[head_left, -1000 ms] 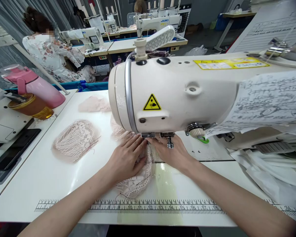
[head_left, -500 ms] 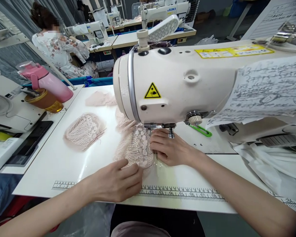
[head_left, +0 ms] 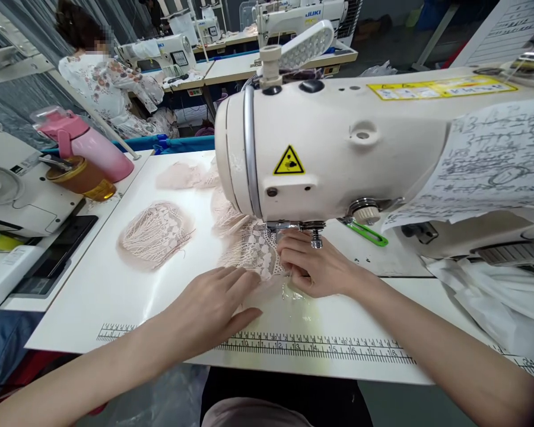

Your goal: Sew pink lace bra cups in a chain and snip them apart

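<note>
A pale pink lace piece point(head_left: 254, 252) lies under the needle end of the white sewing machine point(head_left: 324, 136). At its lower edge my left hand point(head_left: 220, 302) rests flat, fingers stretched out over the sheer border and thumb apart. Beside the presser foot, my right hand point(head_left: 309, 264) is closed, its bent fingers gripping the lace's right edge. The machine head hides the far part of the lace, and the right fingertips are partly covered. Another lace cup piece point(head_left: 155, 234) lies on the white table point(head_left: 196, 219) to the left, with loose threads at its edge.
A printed ruler point(head_left: 311, 350) runs along the front edge. Left stand a pink bottle point(head_left: 93, 142), an amber cup point(head_left: 80, 178) and a phone point(head_left: 66, 246). A green thread snipper point(head_left: 369, 233) lies behind my right hand. White cloth point(head_left: 480, 302) is at right. Another person point(head_left: 107, 95) sits further back.
My left hand has gone from curled fingers at the lace's lower edge to flat, stretched fingers. The dark thread near it no longer shows. My right hand stays by the presser foot.
</note>
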The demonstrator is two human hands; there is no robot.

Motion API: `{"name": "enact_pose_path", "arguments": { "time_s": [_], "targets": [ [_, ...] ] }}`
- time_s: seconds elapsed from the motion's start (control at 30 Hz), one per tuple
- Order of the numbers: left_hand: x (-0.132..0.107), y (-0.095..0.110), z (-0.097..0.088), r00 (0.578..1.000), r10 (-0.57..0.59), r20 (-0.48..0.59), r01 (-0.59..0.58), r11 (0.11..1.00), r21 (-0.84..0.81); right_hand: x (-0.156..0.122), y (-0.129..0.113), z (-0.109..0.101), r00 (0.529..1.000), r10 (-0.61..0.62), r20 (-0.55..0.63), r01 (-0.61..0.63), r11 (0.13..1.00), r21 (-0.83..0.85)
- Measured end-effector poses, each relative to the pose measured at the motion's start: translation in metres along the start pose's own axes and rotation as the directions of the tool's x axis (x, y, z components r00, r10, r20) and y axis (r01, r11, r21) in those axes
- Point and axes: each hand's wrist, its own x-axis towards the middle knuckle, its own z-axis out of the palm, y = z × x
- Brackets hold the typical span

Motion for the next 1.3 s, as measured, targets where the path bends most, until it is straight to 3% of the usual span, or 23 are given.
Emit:
{"name": "enact_pose_path", "arguments": {
  "time_s": [0.1, 0.23, 0.43, 0.67, 0.83, 1.0, 1.17, 1.3],
  "targets": [
    [0.019, -0.009, 0.018, 0.992, 0.105, -0.070, -0.100, 0.993, 0.065, 0.000, 0.000, -0.002, 1.000, -0.003, -0.015, 0.002, 1.000, -0.022],
    [0.032, -0.016, 0.037, 0.947, 0.222, -0.234, -0.193, 0.971, 0.141, -0.002, -0.002, -0.006, 1.000, 0.015, 0.014, -0.014, 0.999, -0.032],
    [0.027, -0.018, 0.044, 0.897, 0.230, -0.378, -0.188, 0.971, 0.144, -0.003, -0.005, -0.005, 0.991, -0.032, 0.129, 0.040, 0.998, -0.053],
    [0.024, -0.022, 0.045, 0.869, 0.299, -0.395, -0.184, 0.935, 0.304, -0.002, -0.006, -0.005, 0.993, -0.111, -0.025, 0.108, 0.987, -0.116],
    [0.024, -0.021, 0.043, 0.847, 0.322, -0.422, -0.191, 0.927, 0.324, 0.003, -0.007, -0.008, 0.994, -0.107, 0.028, 0.109, 0.990, -0.090],
    [0.023, -0.020, 0.044, 0.856, 0.314, -0.411, -0.179, 0.925, 0.335, 0.004, -0.008, -0.007, 0.992, -0.125, -0.030, 0.125, 0.992, 0.001],
    [0.025, -0.021, 0.043, 0.849, 0.321, -0.420, -0.181, 0.923, 0.339, -0.007, -0.008, 0.000, 0.998, -0.054, 0.024, 0.055, 0.998, -0.032],
    [0.026, -0.025, 0.047, 0.886, 0.287, -0.364, -0.204, 0.947, 0.248, -0.010, -0.008, 0.002, 0.998, -0.041, 0.054, 0.044, 0.997, -0.064]
  ]
}}
